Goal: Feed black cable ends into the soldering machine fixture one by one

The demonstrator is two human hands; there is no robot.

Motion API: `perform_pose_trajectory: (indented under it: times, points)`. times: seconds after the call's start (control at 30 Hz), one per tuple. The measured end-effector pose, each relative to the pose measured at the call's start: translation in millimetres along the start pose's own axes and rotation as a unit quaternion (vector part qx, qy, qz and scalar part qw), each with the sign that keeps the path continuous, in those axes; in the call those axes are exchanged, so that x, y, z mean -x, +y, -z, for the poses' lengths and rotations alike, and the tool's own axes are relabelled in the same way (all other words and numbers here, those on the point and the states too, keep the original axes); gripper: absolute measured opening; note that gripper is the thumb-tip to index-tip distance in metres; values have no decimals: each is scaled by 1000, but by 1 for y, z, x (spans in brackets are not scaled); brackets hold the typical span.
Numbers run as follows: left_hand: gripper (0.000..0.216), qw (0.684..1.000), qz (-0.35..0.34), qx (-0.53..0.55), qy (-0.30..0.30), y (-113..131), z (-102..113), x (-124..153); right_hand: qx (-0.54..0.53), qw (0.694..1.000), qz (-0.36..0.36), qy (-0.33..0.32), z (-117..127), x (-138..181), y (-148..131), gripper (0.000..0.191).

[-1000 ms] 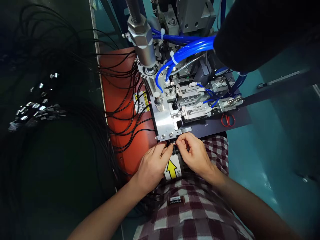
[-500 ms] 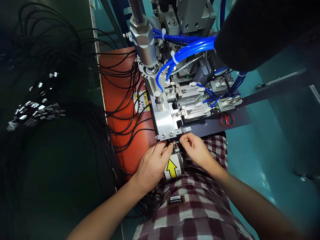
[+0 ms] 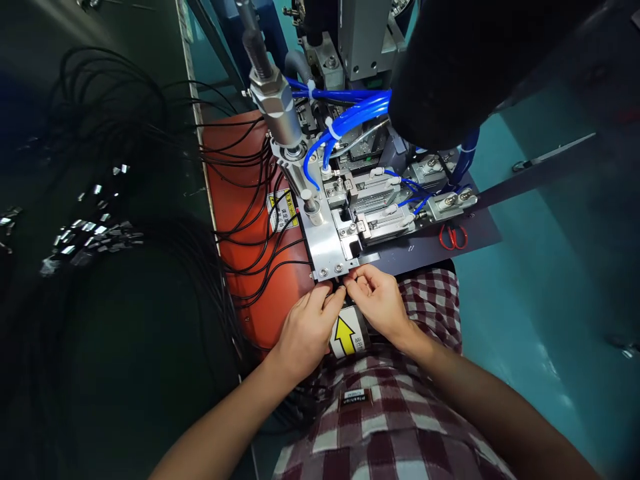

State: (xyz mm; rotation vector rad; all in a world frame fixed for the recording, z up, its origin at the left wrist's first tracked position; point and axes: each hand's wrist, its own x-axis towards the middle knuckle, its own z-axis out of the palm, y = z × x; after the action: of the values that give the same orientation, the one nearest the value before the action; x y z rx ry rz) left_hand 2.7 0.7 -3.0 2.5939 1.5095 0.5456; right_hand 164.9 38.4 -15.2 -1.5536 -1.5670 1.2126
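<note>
My left hand [image 3: 307, 327] is closed, its thumb and forefinger pinched together at the front edge of a metal fixture plate [image 3: 327, 247]. Close beside it my right hand [image 3: 377, 299] is also closed in a pinch, its fingertips nearly touching those of the left, just under the plate's front corner. Whatever lies between the fingertips is too small and too covered to make out. Below the hands a white label with a yellow arrow [image 3: 345, 335] shows on a rounded part.
Black cables [image 3: 265, 247] run over an orange-red surface [image 3: 215, 180] to a bundle with shiny ends [image 3: 95, 233] on the left. Pneumatic cylinders [image 3: 385, 223] with blue hoses [image 3: 363, 112] stand ahead. Red-handled scissors [image 3: 453, 237] lie on the dark plate [image 3: 425, 248] at right.
My right hand has moved left, closer to my left hand. Thin coloured wires seen between the fingertips before are now hidden. The camera view has shifted slightly.
</note>
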Motion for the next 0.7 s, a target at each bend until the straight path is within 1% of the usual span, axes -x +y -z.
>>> perform_pose_trajectory:
  times: [0.07,0.17,0.3,0.4,0.47,0.5,0.53,0.6,0.7]
  points:
    - [31,1000,-1,-1,1,0,-1,1,-33,999,-2,-1,0,2,2,13]
    - [34,1000,2,4,-21,-2,-2,4,-127,990,-51,-12,-1,4,5,14]
    - [39,998,15,20,-51,-3,0,7,-237,961,-142,-25,-5,2,4,21]
    - [39,997,26,22,-63,0,4,5,-293,937,-187,-43,-4,1,3,26]
    - [37,998,32,-1,-62,2,9,3,-319,923,-208,-62,-2,2,5,29]
    - [36,997,32,-16,-62,4,11,1,-322,921,-212,-65,-1,4,6,30]
    - [35,997,31,-30,-63,4,12,1,-314,924,-207,-61,0,7,7,31]
    - [34,997,24,-37,-67,4,13,0,-276,943,-179,-48,2,13,9,30]
    - [33,998,18,-11,-66,0,12,2,-204,966,-152,-48,3,22,6,27]
